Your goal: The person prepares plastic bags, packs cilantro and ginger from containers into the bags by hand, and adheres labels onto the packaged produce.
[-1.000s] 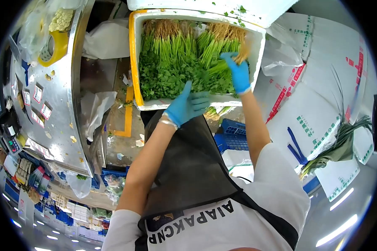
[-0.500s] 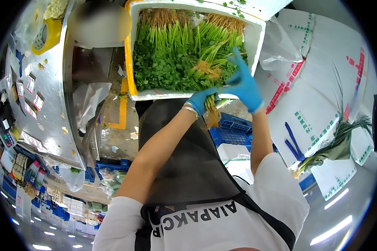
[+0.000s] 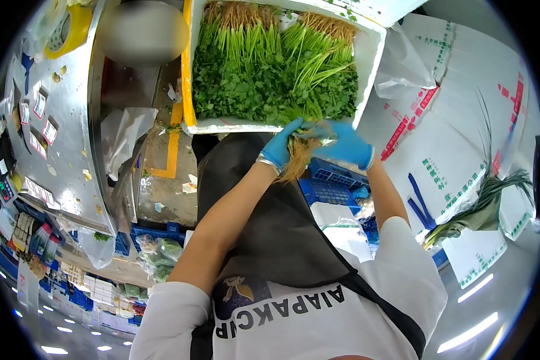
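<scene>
Bright | strip lights (image 3: 468, 332) lower right | glare on steel counter (image 3: 72, 171) | right hand (image 3: 345, 146) blurred | dark, curved edges

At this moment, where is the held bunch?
In the head view, just right of centre: the bunch is in the left hand, by the box's near rim.
</scene>
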### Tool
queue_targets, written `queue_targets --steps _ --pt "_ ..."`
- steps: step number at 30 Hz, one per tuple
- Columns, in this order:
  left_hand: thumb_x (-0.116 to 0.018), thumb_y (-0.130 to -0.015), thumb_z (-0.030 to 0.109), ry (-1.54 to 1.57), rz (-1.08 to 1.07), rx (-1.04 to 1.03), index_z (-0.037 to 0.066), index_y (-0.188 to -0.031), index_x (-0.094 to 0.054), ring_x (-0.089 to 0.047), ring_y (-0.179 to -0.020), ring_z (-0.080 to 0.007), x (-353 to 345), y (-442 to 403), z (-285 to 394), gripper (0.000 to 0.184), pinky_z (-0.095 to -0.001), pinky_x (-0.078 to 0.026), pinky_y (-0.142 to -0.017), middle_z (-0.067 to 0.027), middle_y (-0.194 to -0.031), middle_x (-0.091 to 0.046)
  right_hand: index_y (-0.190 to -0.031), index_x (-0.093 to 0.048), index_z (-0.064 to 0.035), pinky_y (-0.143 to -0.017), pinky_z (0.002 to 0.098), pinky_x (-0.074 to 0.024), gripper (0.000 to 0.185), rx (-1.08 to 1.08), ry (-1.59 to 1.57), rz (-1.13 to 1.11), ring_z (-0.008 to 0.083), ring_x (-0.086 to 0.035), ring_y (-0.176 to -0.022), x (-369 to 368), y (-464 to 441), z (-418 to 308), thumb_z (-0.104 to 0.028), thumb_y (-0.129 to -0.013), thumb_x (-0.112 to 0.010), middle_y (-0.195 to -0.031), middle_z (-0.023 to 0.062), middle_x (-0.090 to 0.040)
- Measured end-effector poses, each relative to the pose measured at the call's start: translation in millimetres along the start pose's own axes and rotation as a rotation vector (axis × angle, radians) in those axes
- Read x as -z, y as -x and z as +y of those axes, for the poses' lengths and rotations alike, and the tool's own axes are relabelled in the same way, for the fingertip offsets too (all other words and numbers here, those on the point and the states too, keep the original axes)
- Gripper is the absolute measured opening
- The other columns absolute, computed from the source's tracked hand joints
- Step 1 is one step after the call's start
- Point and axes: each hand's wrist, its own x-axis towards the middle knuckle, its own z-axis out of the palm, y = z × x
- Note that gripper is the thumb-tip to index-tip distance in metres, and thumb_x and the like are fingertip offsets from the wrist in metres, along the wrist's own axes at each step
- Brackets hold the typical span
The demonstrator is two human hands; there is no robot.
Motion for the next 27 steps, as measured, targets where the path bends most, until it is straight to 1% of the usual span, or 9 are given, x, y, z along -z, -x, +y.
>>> queue_targets --steps 2,4,9,13,16,19,23,26,27 --pt "-0.062 -0.092 0.026 -0.511 0.061 -0.205 0.005 -0.106 -0.061 -0.061 -0.083 -0.0168 -14.0 10.1 -3.5 0.026 -0.0311 -0.053 -0.08 -0.0069 -0.091 -0.064 -0.102 -0.069 -0.0022 -0.066 0.0262 -0.051 0.027 -0.107 -0.355 0.234 0.0118 -0.061 -0.071 23.0 -17.2 -2.5 -0.026 -0.093 -0.058 -0.108 0.0076 -0.069" --pt "-0.066 -0.088 0.017 -0.465 0.136 -0.177 0.003 -0.103 -0.064 -0.064 -0.076 -0.0185 -21.9 18.4 -3.1 0.021 -0.0291 -0.054 -0.072 -0.0071 -0.089 -0.067 -0.099 -0.068 -0.0027 -0.061 0.023 -0.046 0.034 -0.059 -0.524 0.28 0.0102 -0.055 -0.063 28.9 -37.2 23.3 -0.034 -0.095 -0.057 -0.093 0.0045 -0.07" --pt "-0.068 -0.085 0.014 -0.581 0.261 -0.167 0.001 -0.11 -0.063 -0.065 -0.08 -0.0185 14.1 6.8 8.3 0.029 -0.0299 -0.054 -0.073 -0.0082 -0.096 -0.068 -0.107 -0.061 0.0022 -0.069 0.0298 -0.0485 0.055 -0.404 0.066 0.821 0.016 -0.058 -0.074 10.2 -83.3 118.4 -0.05 -0.089 -0.062 -0.1 0.0113 -0.066" --pt "-0.066 -0.084 0.01 -0.635 0.238 -0.147 -0.001 -0.109 -0.064 -0.066 -0.082 -0.0189 31.0 11.8 7.1 0.027 -0.0311 -0.055 -0.074 -0.0094 -0.096 -0.069 -0.117 -0.054 0.0048 -0.082 0.0331 -0.049 0.058 -0.213 -0.16 0.728 0.0197 -0.059 -0.092 -7.8 -74.5 106.7 -0.04 -0.085 -0.072 -0.103 0.0139 -0.062" --pt "-0.063 -0.085 0.007 -0.595 0.239 -0.178 -0.002 -0.107 -0.063 -0.066 -0.081 -0.0203 18.1 15.2 -0.1 0.024 -0.0318 -0.056 -0.076 -0.0115 -0.096 -0.069 -0.138 -0.039 0.0034 -0.097 0.035 -0.0454 0.08 -0.194 0.073 0.509 0.0291 -0.051 -0.121 -18.0 -52.0 123.4 -0.034 -0.078 -0.078 -0.136 0.0219 -0.046" --pt "-0.063 -0.085 0.007 -0.617 0.268 -0.22 -0.002 -0.1 -0.063 -0.066 -0.075 -0.0201 11.5 6.1 5.4 0.017 -0.0304 -0.055 -0.072 -0.0122 -0.09 -0.069 -0.146 -0.025 0.0048 -0.109 0.0386 -0.0356 0.096 -0.379 -0.239 0.139 0.0344 -0.038 -0.135 -17.4 -40.9 121.5 -0.036 -0.077 -0.078 -0.148 0.026 -0.032" --pt "-0.064 -0.086 0.013 -0.899 0.319 -0.204 0.001 -0.081 -0.063 -0.061 -0.063 -0.0191 8.8 1.1 4.7 0.014 -0.0308 -0.05 -0.062 -0.0099 -0.073 -0.064 -0.144 -0.025 0.0082 -0.111 0.042 -0.0321 0.098 -0.343 0.184 0.393 0.0394 -0.036 -0.135 -38.9 -99.1 119.2 -0.04 -0.076 -0.077 -0.148 0.028 -0.03" --pt "-0.065 -0.085 0.018 -1.048 0.298 -0.198 0.001 -0.081 -0.064 -0.06 -0.063 -0.0181 5.3 24.7 -14.3 0.018 -0.0307 -0.049 -0.062 -0.0087 -0.071 -0.063 -0.137 -0.04 0.0065 -0.103 0.0437 -0.0427 0.083 -0.402 0.428 0.799 0.0411 -0.045 -0.127 -43.8 -197.1 98.9 -0.041 -0.079 -0.075 -0.139 0.0292 -0.043" --pt "-0.067 -0.084 0.02 -1.074 0.244 -0.231 0.001 -0.085 -0.066 -0.06 -0.065 -0.0167 3.6 45.6 -18.8 0.019 -0.0295 -0.049 -0.063 -0.0067 -0.073 -0.063 -0.127 -0.047 0.0046 -0.095 0.0443 -0.0476 0.069 -0.499 0.474 0.692 0.0398 -0.052 -0.118 -33.6 -217.6 96.8 -0.039 -0.08 -0.073 -0.13 0.0277 -0.05"
